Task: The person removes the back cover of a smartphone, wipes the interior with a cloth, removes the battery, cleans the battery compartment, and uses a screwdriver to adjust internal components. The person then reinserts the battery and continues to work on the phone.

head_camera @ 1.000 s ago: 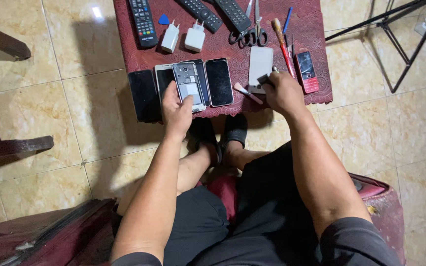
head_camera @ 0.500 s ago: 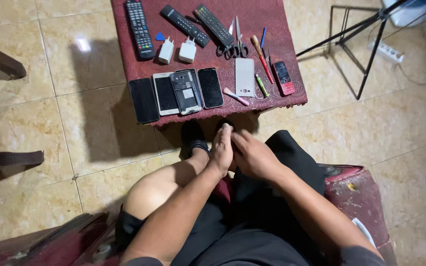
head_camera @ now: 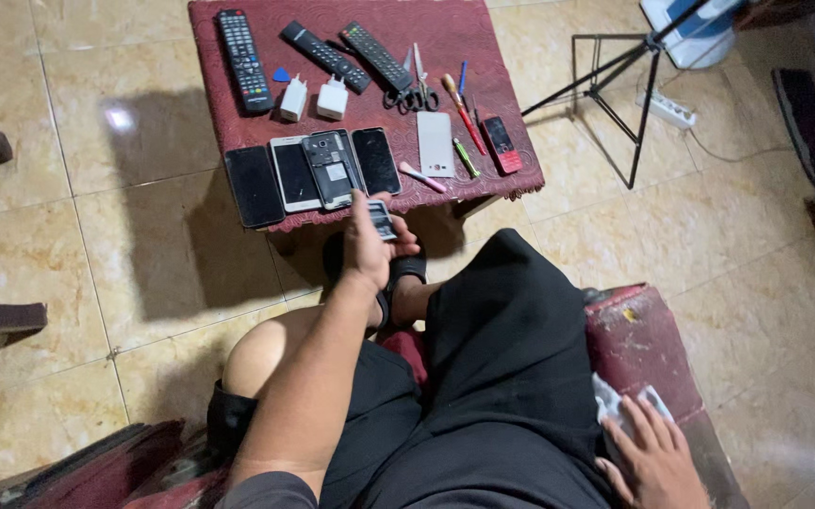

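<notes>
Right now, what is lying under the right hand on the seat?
A crumpled white cloth or tissue lies on the worn red seat under the right hand. The fingers cover its lower part, so its full shape stays hidden.

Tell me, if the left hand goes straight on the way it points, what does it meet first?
Probably the opened phone with its back cover off, lying just beyond the left hand at the near edge of the dark red cloth-covered table. Height is unclear, so the hand might pass above it.
</notes>
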